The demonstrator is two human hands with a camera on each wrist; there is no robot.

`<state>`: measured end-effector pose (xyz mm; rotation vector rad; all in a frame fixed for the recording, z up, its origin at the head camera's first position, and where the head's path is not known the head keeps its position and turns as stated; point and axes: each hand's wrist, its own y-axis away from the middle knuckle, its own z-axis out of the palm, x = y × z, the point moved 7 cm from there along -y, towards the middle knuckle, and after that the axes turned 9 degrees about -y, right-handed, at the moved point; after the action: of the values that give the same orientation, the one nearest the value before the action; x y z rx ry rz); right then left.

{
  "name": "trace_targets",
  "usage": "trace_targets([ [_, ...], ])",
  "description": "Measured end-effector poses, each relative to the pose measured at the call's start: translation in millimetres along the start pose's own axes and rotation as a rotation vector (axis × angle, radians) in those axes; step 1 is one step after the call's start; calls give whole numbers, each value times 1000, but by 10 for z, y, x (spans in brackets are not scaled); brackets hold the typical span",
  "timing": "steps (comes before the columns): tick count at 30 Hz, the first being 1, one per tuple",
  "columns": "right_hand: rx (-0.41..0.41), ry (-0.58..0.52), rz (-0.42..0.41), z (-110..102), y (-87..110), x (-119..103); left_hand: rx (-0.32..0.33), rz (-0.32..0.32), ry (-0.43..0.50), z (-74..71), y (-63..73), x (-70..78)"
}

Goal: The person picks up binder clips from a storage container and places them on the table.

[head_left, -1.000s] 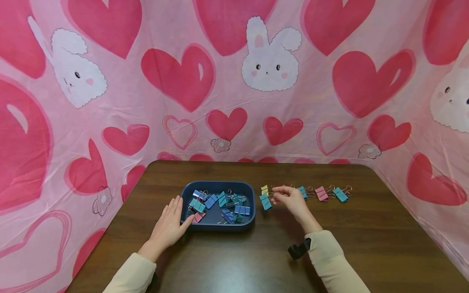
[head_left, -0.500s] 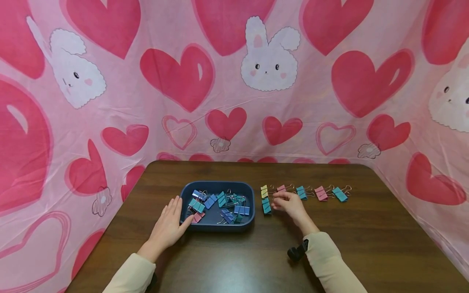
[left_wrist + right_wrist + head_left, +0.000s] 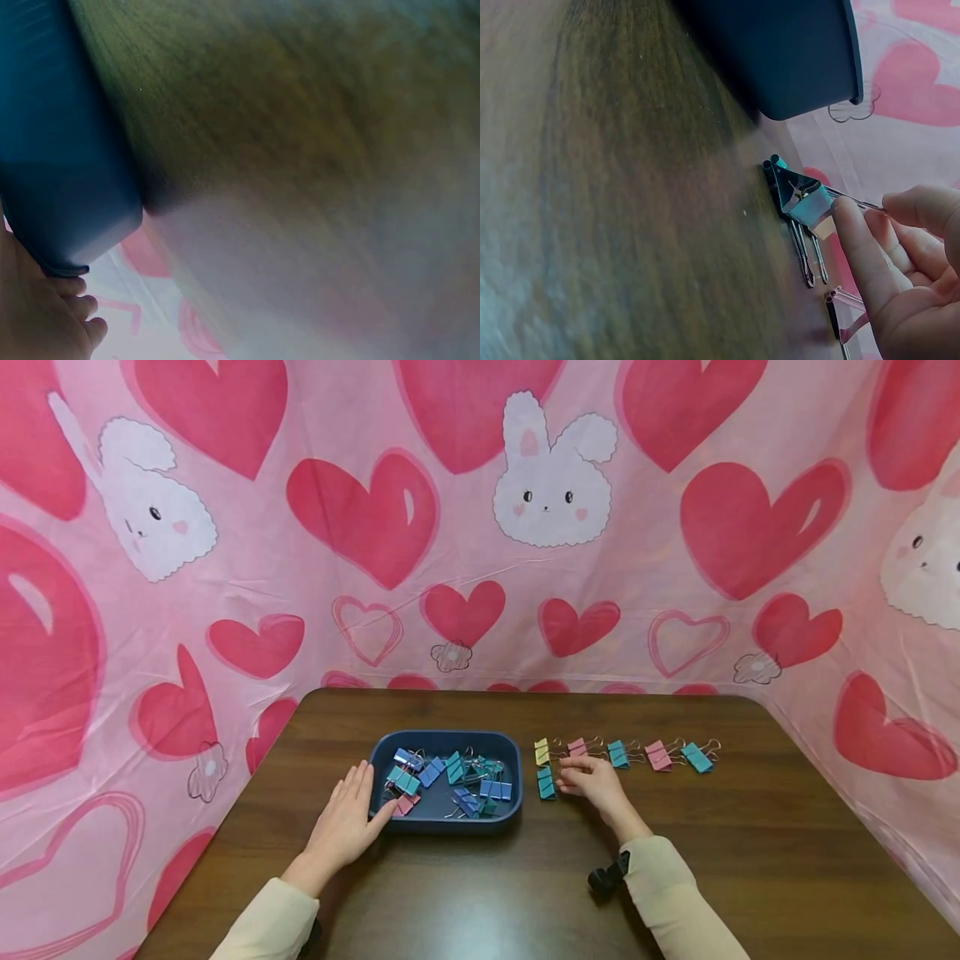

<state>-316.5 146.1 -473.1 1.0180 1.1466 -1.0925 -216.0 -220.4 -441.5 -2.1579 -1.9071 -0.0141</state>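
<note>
A teal binder clip (image 3: 546, 783) stands on the table just right of the navy tray, with my right hand (image 3: 592, 781) beside it. In the right wrist view, the thumb and a finger pinch one wire handle of this teal clip (image 3: 786, 191), while its other handle lies low near the wood. My left hand (image 3: 345, 814) rests against the tray's left end, fingers fairly straight and thumb over the rim. The tray (image 3: 450, 825) holds several blue, teal, green and pink binder clips. Directly behind the teal clip sits a yellow binder clip (image 3: 542, 752).
A row of binder clips runs right from the yellow one: a pink clip (image 3: 577, 747), a teal clip (image 3: 617, 754), another pink clip (image 3: 659, 756) and a last teal clip (image 3: 697, 757). A pink cloth (image 3: 465, 552) with hearts and rabbits hangs behind the brown table (image 3: 450, 893).
The right hand has brought the teal clip down and straightened it, so it now lines up in front of the yellow clip. The left hand and tray have stayed put.
</note>
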Motion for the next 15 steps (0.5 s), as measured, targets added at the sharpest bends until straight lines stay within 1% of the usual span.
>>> trace_targets([
  [4, -19, 11, -20, -6, 11, -42, 1, 0, 0, -1, -4, -3],
  [11, 20, 68, -19, -102, 12, -146, 4, 2, -2, -6, -3, -1],
  [15, 31, 104, -44, -134, -1, -273, 11, 6, -6, -14, 0, 4],
])
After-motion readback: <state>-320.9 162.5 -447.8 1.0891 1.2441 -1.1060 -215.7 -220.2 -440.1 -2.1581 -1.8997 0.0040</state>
